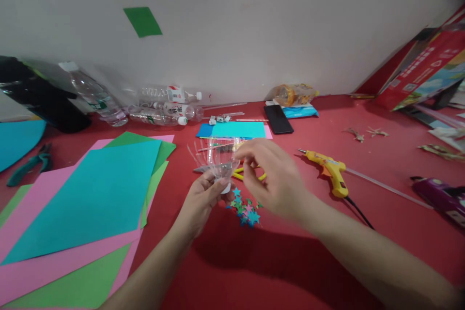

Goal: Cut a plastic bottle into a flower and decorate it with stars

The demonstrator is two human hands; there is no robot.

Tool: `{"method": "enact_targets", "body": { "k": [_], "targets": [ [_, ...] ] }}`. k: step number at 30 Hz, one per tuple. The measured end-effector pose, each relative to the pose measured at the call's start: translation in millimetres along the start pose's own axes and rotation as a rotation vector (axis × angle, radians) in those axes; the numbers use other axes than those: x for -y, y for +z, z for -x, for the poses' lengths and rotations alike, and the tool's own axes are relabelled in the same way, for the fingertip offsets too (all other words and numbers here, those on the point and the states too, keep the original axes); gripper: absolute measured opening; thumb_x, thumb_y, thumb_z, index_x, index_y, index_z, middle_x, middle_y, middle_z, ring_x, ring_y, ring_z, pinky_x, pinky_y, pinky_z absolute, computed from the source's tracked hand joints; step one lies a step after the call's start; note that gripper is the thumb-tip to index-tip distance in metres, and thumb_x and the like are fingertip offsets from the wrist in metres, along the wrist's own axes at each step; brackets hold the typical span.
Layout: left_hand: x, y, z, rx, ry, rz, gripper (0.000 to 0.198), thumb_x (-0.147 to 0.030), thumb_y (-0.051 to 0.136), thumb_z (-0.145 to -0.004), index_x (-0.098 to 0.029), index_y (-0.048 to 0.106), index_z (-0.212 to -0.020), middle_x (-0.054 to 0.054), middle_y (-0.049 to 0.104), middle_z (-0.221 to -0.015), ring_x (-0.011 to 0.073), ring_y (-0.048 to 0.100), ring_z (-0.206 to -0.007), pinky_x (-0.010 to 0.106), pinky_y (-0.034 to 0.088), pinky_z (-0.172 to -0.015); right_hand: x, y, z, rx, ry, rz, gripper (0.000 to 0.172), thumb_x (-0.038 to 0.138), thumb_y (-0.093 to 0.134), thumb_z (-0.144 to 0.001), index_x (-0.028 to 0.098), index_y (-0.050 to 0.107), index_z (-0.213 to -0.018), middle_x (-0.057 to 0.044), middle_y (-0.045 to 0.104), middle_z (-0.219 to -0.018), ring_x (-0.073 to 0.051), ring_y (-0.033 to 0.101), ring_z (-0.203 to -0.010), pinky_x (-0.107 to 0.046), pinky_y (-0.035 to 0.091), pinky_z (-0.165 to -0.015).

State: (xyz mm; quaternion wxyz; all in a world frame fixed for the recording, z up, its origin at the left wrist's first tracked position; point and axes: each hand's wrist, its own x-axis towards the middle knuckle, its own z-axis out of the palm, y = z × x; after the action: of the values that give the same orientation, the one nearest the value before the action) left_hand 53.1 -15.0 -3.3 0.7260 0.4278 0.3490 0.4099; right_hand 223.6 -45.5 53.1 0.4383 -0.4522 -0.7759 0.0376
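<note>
The left hand (pixel 203 198) is closed around the capped neck of a clear plastic bottle top cut into thin, splayed strips (pixel 222 167), holding it cap down above the red table (pixel 225 276), in front of the person. Gripping it low probably steadies the piece while leaving the flared strips exposed to the right hand (pixel 274 174), which stands apart from the left, its bent fingers at the strips' right edge; whether they pinch a strip or merely touch it cannot be told. Just below the cap lies a small heap of blue, green and pink stars (pixel 249 213), seemingly gathered there for easy reach. A pair of scissors with yellow handles and a grey blade (pixel 200 169) lies behind the bottle top, partly hidden by it. The yellow glue gun with an orange trigger (pixel 329 167) rests to the right, beyond the right hand, perhaps to keep its nozzle and black cord out of the way. Overlapping turquoise, pink and green sheets (pixel 90 198) lie at left, well outside the working spot.
</note>
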Motion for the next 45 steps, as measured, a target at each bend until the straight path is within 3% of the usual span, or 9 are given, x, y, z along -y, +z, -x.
{"method": "enact_targets", "body": {
  "k": [5, 14, 19, 27, 30, 34, 40, 45],
  "targets": [
    [1.4, 0.8, 2.4, 0.037, -0.004, -0.027, 0.028, -0.031, 0.071, -0.074, -0.014, 0.062, -0.094, 0.003, 0.065, -0.068, 0.0124, 0.057, -0.055, 0.024, 0.046, -0.052, -9.3, -15.4, -11.9, -0.097, -0.003, 0.121, 0.02, 0.011, 0.049, -0.087, 0.018, 0.06, -0.101, -0.009, 0.06, -0.1, -0.022, 0.057, -0.096, -0.037, 0.048, -0.083],
    [0.2, 2.2, 2.4, 0.062, -0.017, -0.019, 0.026, -0.031, 0.071, -0.074, -0.013, 0.062, -0.091, 0.004, 0.066, -0.069, 0.0132, 0.059, -0.055, 0.025, 0.046, -0.051, -11.5, -12.8, -11.2, -0.022, -0.043, 0.222, 0.019, 0.017, 0.049, -0.09, 0.016, 0.062, -0.104, -0.01, 0.059, -0.102, -0.022, 0.054, -0.097, -0.037, 0.045, -0.085],
    [0.2, 1.9, 2.4, 0.035, -0.045, -0.005, 0.024, -0.03, 0.071, -0.074, -0.013, 0.061, -0.088, 0.004, 0.066, -0.069, 0.0129, 0.059, -0.054, 0.024, 0.046, -0.048, -10.2, -13.5, -12.5, 0.021, -0.132, 0.39, 0.023, 0.016, 0.045, -0.091, 0.013, 0.063, -0.105, -0.014, 0.062, -0.105, -0.025, 0.053, -0.095, -0.041, 0.046, -0.082],
    [1.3, 0.9, 1.1, 0.019, -0.081, 0.03, 0.026, -0.032, 0.072, -0.073, -0.013, 0.061, -0.085, 0.004, 0.067, -0.067, 0.0124, 0.059, -0.051, 0.023, 0.045, -0.046, -12.4, -11.9, -11.6, 0.042, -0.198, 0.547, 0.032, 0.008, 0.042, -0.09, 0.011, 0.06, -0.116, -0.016, 0.061, -0.123, -0.029, 0.054, -0.101, -0.046, 0.047, -0.081],
    [-0.1, 1.8, 1.6, 0.02, -0.093, 0.046, 0.027, -0.034, 0.072, -0.073, -0.012, 0.061, -0.084, 0.004, 0.067, -0.066, 0.012, 0.058, -0.05, 0.023, 0.045, -0.046, -11.8, -11.7, -11.4, 0.064, -0.206, 0.48, 0.032, 0.008, 0.042, -0.09, 0.01, 0.06, -0.116, -0.016, 0.06, -0.124, -0.029, 0.053, -0.104, -0.045, 0.046, -0.087],
    [-1.2, 3.1, 2.2, 0.025, -0.102, 0.044, 0.026, -0.034, 0.071, -0.074, -0.012, 0.061, -0.084, 0.006, 0.068, -0.07, 0.0123, 0.058, -0.051, 0.023, 0.044, -0.046, -6.1, -11.2, -11.3, 0.047, -0.107, 0.164, 0.027, 0.01, 0.047, -0.089, 0.014, 0.06, -0.113, -0.01, 0.065, -0.112, -0.021, 0.055, -0.103, -0.038, 0.045, -0.092],
    [0.2, 3.4, 3.2, 0.053, -0.117, 0.073, 0.023, -0.034, 0.071, -0.074, -0.013, 0.062, -0.082, 0.004, 0.065, -0.067, 0.0137, 0.06, -0.054, 0.023, 0.047, -0.047, 3.7, -9.6, -12.4, 0.141, 0.208, -0.214, 0.015, 0.013, 0.057, -0.083, 0.019, 0.062, -0.095, -0.001, 0.064, -0.087, -0.013, 0.056, -0.077, -0.026, 0.047, -0.067],
    [0.4, 5.0, 4.8, 0.084, -0.141, 0.078, 0.023, -0.034, 0.07, -0.075, -0.013, 0.063, -0.082, 0.004, 0.065, -0.067, 0.0134, 0.06, -0.053, 0.024, 0.047, -0.048, 1.8, -4.8, -9.5, 0.101, 0.248, -0.267, 0.007, 0.013, 0.054, -0.086, 0.019, 0.057, -0.083, 0.002, 0.059, -0.081, -0.01, 0.052, -0.069, -0.022, 0.042, -0.06]
  ]
}}
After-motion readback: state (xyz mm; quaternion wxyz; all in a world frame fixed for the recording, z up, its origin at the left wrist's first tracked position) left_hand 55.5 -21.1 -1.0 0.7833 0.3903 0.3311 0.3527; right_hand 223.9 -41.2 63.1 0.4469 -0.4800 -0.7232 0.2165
